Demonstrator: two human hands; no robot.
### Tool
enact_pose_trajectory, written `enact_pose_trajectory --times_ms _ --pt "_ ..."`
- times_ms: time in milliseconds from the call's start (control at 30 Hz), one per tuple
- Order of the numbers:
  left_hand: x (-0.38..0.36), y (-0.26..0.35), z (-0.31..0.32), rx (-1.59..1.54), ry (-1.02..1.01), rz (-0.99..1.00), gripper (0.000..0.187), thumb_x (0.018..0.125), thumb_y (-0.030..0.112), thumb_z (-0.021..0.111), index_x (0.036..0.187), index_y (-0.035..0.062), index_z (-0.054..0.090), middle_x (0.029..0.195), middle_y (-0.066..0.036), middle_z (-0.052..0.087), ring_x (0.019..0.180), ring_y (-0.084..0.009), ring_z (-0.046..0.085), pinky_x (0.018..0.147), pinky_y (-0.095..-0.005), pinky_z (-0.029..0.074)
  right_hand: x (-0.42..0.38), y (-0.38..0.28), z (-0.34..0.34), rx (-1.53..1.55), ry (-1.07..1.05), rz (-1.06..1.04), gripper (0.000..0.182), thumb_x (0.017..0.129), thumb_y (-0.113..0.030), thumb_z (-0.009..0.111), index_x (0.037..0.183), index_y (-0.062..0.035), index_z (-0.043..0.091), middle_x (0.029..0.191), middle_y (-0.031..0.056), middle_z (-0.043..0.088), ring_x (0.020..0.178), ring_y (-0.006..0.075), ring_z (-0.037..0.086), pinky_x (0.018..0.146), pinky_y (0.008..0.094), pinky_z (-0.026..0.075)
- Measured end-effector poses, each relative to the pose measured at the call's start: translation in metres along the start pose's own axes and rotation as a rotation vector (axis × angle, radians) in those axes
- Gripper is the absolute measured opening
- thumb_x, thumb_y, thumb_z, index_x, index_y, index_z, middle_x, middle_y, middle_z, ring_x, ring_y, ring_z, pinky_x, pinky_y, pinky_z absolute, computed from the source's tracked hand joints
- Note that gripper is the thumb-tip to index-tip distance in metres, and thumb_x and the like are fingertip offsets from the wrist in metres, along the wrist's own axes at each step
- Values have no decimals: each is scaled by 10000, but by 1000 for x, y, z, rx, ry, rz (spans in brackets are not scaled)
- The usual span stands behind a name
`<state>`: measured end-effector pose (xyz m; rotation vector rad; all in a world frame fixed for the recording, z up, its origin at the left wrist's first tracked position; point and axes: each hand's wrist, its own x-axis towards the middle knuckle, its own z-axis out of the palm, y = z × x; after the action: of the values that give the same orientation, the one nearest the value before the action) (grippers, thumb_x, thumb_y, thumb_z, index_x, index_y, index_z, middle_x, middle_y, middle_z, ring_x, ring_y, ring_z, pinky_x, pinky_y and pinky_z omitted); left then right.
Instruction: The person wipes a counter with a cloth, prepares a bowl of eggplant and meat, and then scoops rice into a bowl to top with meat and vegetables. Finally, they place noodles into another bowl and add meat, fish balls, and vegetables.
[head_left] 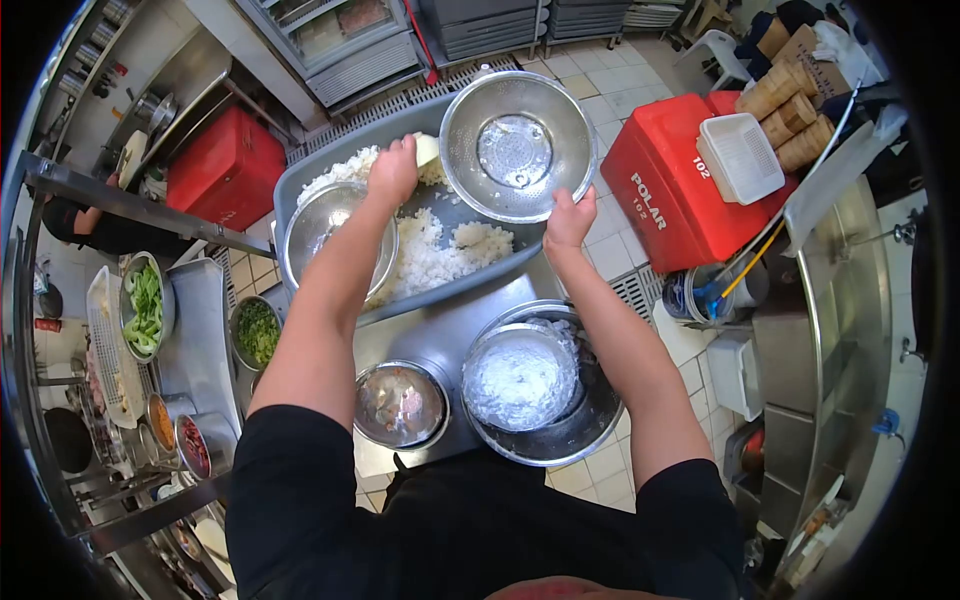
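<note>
My left hand [393, 170] is closed around a pale cream, flat scraper-like piece [428, 152] above the far side of a large grey plastic tub [490, 258]. White cooked rice [425, 255] lies in clumps in the tub. Under my left forearm, a steel bowl [318, 225] sits at the tub's left end. My right hand [570, 218] grips the near right rim of a perforated steel colander [515, 150], tilted over the tub's right end; a few white grains cling inside it. The fingers under its rim are partly hidden.
Nearer me are a steel bowl [400, 405] and a larger basin [585, 430] holding a whitish, shiny round bowl [520, 378]. Chopped greens fill a bowl [257, 333] to the left. A red cooler [650, 180] stands on the tiled floor right of the tub.
</note>
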<state>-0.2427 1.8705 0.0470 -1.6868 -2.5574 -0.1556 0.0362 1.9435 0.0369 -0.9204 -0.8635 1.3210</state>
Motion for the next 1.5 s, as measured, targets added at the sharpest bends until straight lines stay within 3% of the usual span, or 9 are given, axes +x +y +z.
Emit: enact_pose_trajectory --times_ms 133,433,767,900,1033,1133,1267,1367,1500 --pt "-36 17 3 -75 -36 -63 322 840 56 425 1158 10 417 1042 -226 570 909 -406 602 739 -478 526 -1 -1 1 45 -15 -30 194 719 19 526 905 -26 551 850 15 591 743 96 536 693 232 439" --pt "-92 62 -15 -4 -186 157 384 824 72 472 1197 5 407 993 -219 571 858 -404 612 699 -477 535 0 5 0 84 -4 -37 216 714 37 523 919 -25 551 880 21 593 771 101 546 713 235 444" --pt "-95 80 5 -431 -359 -136 382 730 45 534 1100 -26 472 966 -309 608 906 -452 598 816 -501 471 0 6 -3 100 33 23 248 716 49 521 955 -12 543 916 46 603 811 128 575 751 254 461" --pt "-76 82 58 -813 -323 -151 375 744 15 487 1112 -51 517 964 -317 616 847 -440 636 724 -480 546 3 11 -3 120 24 1 253 719 52 526 964 -11 538 929 48 605 816 127 575 745 248 461" --pt "-85 78 68 -1528 -633 -806 378 755 -86 386 1121 -136 462 1012 -253 600 842 -410 650 612 -534 598 6 6 -5 171 3 148 238 711 53 518 936 -24 533 881 49 592 772 148 581 718 279 486" --pt "-87 71 64 -1570 -654 -834 430 731 -101 385 1155 -162 416 1046 -265 568 857 -423 645 642 -514 602 19 -15 -6 292 -38 429 187 699 46 525 867 -36 538 782 52 561 697 167 572 672 311 513" --pt "-95 67 29 -1836 -506 -876 482 687 -106 389 1167 -147 384 1085 -259 538 902 -429 628 658 -507 604 54 -52 -32 455 -169 686 86 689 40 534 741 -28 547 642 70 537 603 185 537 697 351 558" --pt "-101 65 -30 -1977 -375 -822 517 682 -104 378 1198 -132 354 1182 -254 476 1012 -403 593 683 -496 608 60 -106 -44 334 -235 761 293 729 -17 484 999 71 557 929 193 628 775 274 635 781 433 564" --pt "-92 26 -117 -1727 -100 -739 427 718 -98 400 1142 -143 424 1056 -236 583 947 -396 628 664 -475 613 44 -134 -44 48 -476 706 365 766 -36 455 1085 133 504 999 245 600 920 347 635 743 490 594"
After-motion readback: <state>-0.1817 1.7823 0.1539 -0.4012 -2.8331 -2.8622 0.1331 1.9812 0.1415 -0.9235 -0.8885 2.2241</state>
